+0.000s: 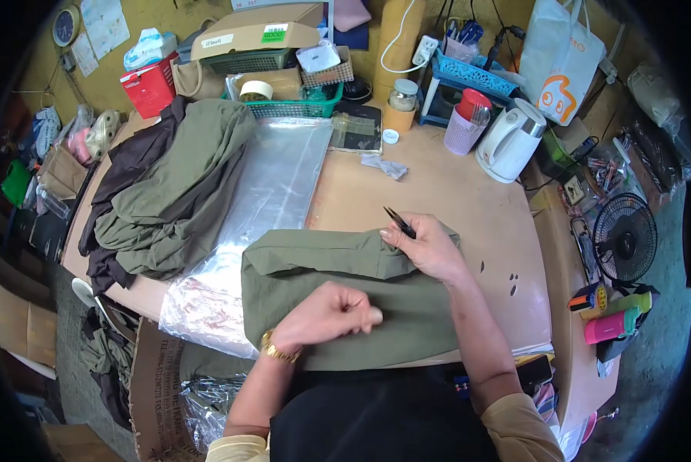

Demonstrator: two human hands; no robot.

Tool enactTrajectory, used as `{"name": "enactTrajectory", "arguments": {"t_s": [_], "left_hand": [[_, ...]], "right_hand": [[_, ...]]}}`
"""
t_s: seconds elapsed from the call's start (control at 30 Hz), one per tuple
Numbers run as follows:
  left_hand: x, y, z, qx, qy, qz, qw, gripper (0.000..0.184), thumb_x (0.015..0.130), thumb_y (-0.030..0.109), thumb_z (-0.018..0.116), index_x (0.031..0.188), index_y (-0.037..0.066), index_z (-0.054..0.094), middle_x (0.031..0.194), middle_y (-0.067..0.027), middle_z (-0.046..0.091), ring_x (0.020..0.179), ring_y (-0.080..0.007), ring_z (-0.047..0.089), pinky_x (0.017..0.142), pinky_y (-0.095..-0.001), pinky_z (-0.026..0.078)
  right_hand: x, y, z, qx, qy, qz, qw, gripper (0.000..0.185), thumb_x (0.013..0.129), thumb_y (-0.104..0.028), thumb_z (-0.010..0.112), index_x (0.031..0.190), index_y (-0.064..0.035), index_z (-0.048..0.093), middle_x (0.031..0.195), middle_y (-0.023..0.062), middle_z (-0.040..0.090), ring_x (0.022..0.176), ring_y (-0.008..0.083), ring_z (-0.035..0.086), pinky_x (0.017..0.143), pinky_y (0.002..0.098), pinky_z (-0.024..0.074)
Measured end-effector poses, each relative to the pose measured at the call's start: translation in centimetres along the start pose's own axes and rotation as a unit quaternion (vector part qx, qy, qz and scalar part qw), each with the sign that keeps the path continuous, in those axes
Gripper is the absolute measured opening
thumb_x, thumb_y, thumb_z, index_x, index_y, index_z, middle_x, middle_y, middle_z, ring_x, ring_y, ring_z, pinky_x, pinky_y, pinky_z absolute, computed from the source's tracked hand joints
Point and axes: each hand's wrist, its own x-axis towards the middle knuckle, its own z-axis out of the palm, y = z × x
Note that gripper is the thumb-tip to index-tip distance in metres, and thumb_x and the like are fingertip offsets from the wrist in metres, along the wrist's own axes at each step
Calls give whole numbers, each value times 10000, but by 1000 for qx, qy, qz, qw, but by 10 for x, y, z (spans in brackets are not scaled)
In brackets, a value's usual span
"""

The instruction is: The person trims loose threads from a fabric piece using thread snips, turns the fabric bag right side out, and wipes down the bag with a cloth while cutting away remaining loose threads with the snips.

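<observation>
An olive green garment [345, 323] lies folded on the table in front of me, its upper edge doubled over in a band. My right hand [430, 246] is closed around black thread snips [399, 222], blades pointing up and left, at the garment's upper right edge. My left hand [326, 317], with a gold watch [281, 348] on its wrist, is over the lower middle of the garment. Its fingers are curled and pinched together; whether something thin is between them cannot be made out.
Olive and dark garments [176, 185] are heaped at the left beside clear plastic sheets [276, 177]. A white electric kettle [512, 140], a lilac cup [466, 127] and a crumpled scrap [384, 166] are toward the back. A black fan [625, 237] stands at the right.
</observation>
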Motion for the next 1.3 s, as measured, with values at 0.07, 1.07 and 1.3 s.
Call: {"name": "enactTrajectory", "arguments": {"t_s": [0.07,1.07,1.3], "left_hand": [[-3,12,13,-42,103,96,989,189,859,174,808,845,39,677,720,64,580,603,-36,477,564,-206,397],[60,-28,22,-247,333,211,885,180,991,169,647,996,-12,645,909,-25,659,797,-91,645,774,-248,555],[61,-24,23,-203,358,216,885,199,990,181,652,994,-18,646,901,-37,667,779,-94,651,739,-241,557]], "right_hand": [[1,11,3,-33,6,-34,999,294,976,-274,672,813,-45,582,742,-74,515,703,33,405,607,237,359],[-50,-36,13,-365,179,-259,876,303,784,-117,771,1061,-70,656,961,68,576,765,258,631,690,379,485],[-55,-51,18,-442,156,-309,828,260,730,-90,766,932,-72,604,867,62,527,706,217,614,622,347,437]]}}
